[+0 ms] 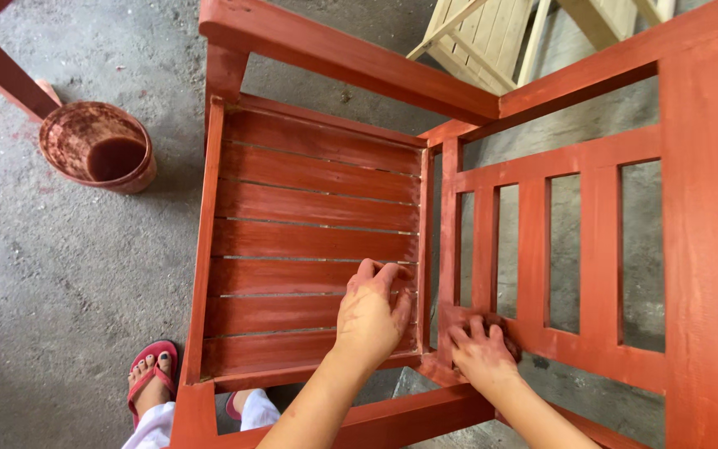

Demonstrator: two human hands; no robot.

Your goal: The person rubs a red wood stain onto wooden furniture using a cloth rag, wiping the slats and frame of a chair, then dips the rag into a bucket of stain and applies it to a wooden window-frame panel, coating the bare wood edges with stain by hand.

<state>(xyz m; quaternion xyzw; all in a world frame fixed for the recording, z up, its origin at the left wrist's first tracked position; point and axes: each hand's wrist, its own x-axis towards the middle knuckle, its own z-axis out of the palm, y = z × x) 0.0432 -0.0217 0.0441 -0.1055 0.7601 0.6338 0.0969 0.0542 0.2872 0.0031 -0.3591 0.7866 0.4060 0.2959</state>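
The left hand (371,312) was laid flat, fingers spread and holding nothing, on the slats of the chair seat (309,241) near its right edge. The right hand (482,353) was pressed, fingers curled, against the bottom rail of the side frame (558,241); whether a rag or pad was gripped beneath it could not be told. Both hands were smeared with red-brown stain, as was the whole chair. The seat lay directly under the left hand, the slatted side frame just beside and under the right, the two hands close together across the corner post. For an even finish, it was judged that the stain should be rubbed along the grain and worked into the joints and slat gaps, the chair being steadied by the flat hand. A bucket (98,145) of dark stain was set on the concrete floor (43,274), well apart to the left. A foot in a red sandal (151,374) was seen beside the chair leg, and an unpainted wooden piece (479,37) beyond.
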